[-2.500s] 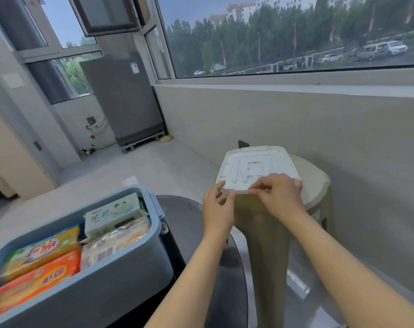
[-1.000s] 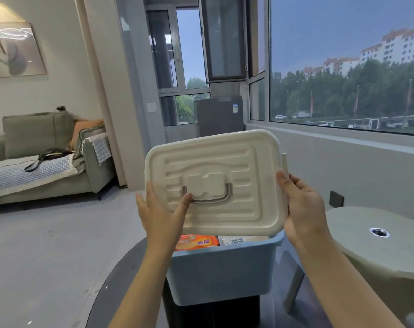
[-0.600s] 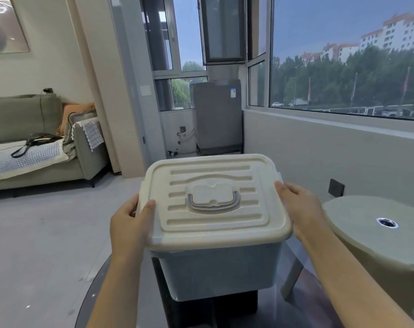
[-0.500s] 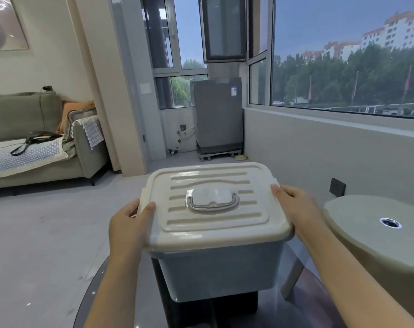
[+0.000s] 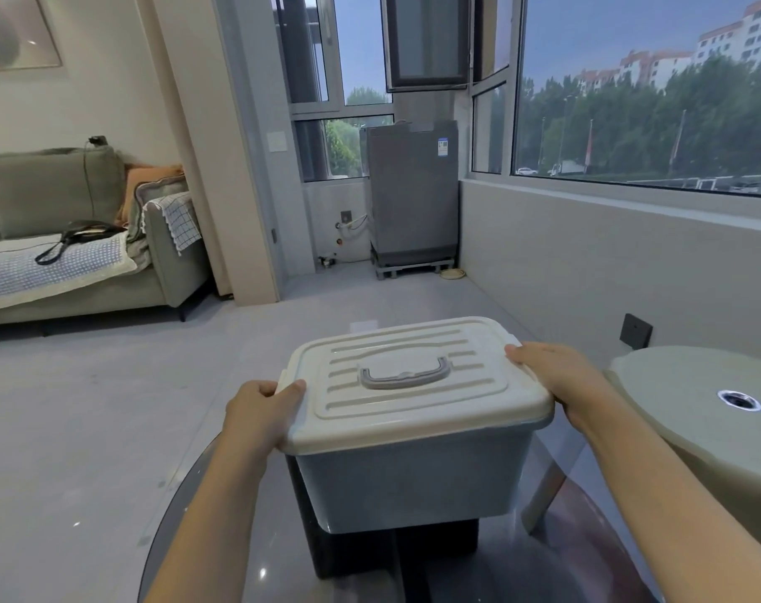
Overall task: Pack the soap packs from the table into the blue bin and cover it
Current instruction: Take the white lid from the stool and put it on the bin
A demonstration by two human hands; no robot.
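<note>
The blue bin stands on the round glass table in front of me. A cream lid with a grey handle lies flat on top of it and hides the soap packs inside. My left hand grips the lid's left edge, thumb on top. My right hand holds the lid's right edge, fingers laid over the rim.
A beige plastic stool stands close on the right, beside the low wall under the window. A grey sofa is at the far left and a grey appliance at the back. Bare floor lies beyond the table.
The lid was picked off the stool, carried over the bin and lowered onto it. It now sits flat on the bin, and the soap packs are covered.
</note>
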